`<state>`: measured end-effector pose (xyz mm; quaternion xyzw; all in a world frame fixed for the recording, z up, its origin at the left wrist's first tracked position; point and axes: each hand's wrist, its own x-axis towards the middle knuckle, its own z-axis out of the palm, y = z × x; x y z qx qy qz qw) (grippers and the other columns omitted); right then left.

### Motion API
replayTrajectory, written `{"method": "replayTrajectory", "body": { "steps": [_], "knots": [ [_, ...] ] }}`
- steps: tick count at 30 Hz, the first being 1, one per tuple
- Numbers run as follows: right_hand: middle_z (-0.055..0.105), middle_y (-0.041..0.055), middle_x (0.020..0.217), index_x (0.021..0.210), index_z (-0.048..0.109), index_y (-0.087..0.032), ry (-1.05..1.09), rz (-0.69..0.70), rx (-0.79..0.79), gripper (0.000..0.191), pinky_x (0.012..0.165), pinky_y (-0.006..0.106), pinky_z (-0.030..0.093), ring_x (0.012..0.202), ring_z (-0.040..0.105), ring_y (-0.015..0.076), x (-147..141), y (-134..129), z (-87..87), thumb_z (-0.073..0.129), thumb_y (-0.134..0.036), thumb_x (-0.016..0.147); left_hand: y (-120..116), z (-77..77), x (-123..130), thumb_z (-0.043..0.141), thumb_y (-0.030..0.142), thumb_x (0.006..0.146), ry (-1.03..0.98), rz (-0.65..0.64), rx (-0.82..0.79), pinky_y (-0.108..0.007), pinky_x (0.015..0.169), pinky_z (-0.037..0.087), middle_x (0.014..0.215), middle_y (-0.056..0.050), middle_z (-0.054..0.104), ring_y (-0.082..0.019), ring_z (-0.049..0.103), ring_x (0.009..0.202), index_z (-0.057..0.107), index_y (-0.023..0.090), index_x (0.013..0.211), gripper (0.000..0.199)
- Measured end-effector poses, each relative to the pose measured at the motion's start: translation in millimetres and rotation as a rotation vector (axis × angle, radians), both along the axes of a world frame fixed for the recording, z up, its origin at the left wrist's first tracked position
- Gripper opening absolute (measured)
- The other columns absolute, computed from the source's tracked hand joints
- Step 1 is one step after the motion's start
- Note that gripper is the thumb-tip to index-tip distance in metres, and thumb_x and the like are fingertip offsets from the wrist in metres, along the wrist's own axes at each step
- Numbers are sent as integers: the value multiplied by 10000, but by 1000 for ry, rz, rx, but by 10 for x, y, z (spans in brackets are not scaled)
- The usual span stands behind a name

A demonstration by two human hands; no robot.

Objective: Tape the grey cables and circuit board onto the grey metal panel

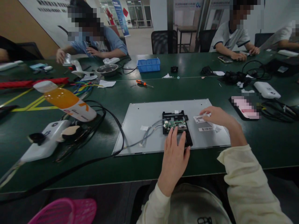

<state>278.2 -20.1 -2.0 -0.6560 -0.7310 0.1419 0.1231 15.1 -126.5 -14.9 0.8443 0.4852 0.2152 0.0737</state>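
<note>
A pale grey flat panel (147, 115) lies on the dark green table in front of me. On it sits a black plastic frame (188, 138) carrying a green circuit board (171, 125), with thin grey cables (149, 133) running off to the left. My left hand (174, 152) rests with spread fingers on the near part of the frame and board. Right of the frame, my right hand (219, 119) has its fingertips pinched over a white printed label (198, 119); what lies between them is too small to tell. Another barcode label (206, 129) is just below.
Left stand an orange drink bottle (67, 101), a white power bank (48, 140) and a long black cable (116, 121). Beyond the panel are a screwdriver (143, 83), a blue basket (149, 65) and a metal bowl (107, 70). A phone (245, 107) lies right. People sit opposite.
</note>
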Motion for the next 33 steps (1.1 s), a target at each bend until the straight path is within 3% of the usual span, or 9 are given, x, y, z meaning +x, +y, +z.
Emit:
{"method": "replayTrajectory", "body": {
  "steps": [7,11,16,19,26,33],
  "knots": [
    [719,51,820,832,742,-207,24,-125,98,217,729,329,481,757,643,198,9,-2,-54,574,-133,716,3,0,0,468,246,955,-13,-6,11,-519,1116,352,1529,-133,305,-299,181,1460,399,202,1398,451],
    [720,47,773,822,743,-191,82,-212,106,199,707,317,480,729,652,189,-3,-68,39,595,-125,707,-1,12,1,466,236,954,-22,-13,12,-521,1119,349,1521,-133,317,-295,201,1454,414,197,1380,431],
    [702,33,812,828,747,-213,225,-290,208,140,688,306,482,693,646,169,-165,-358,236,642,-261,750,-7,12,6,466,212,950,-51,1,9,-514,1131,338,1514,-139,318,-288,187,1459,417,186,1374,427],
    [690,42,886,815,733,-208,321,-301,320,168,686,305,492,715,646,164,-280,-600,269,630,-338,785,-6,14,3,457,201,952,-84,7,8,-511,1130,344,1515,-141,311,-284,193,1458,415,185,1370,420],
    [661,64,908,839,707,-202,649,-424,453,235,607,295,520,780,647,192,-611,-890,101,644,-422,787,-10,48,-5,452,179,951,-204,51,47,-510,1120,365,1484,-133,359,-276,268,1432,437,200,1324,374],
    [686,39,799,870,665,-196,740,-456,386,265,638,305,486,684,626,178,-914,-909,-113,569,-441,836,-17,39,-11,451,164,947,-291,72,96,-497,1119,372,1454,-129,397,-258,316,1410,444,199,1308,363]
  ]
}}
